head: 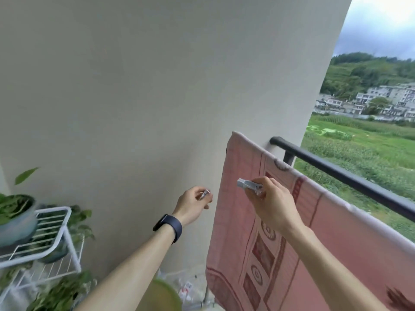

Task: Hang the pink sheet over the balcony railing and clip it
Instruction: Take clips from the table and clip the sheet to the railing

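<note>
Pink sheet [253, 232] draped over railing [350, 176]. Right hand [271, 203] pinches white clip [248, 184] near sheet top edge. Left hand [194, 204] pinches second small clip [205, 194].

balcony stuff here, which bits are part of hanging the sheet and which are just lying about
Part of the job:
pink sheet
balcony railing
white clip in right hand
small clip in left hand

Just lying about:
white wire rack
potted plant

Pink sheet [314, 232] over dark railing [336, 169]; white clip [248, 184] in right hand [272, 203].
</note>
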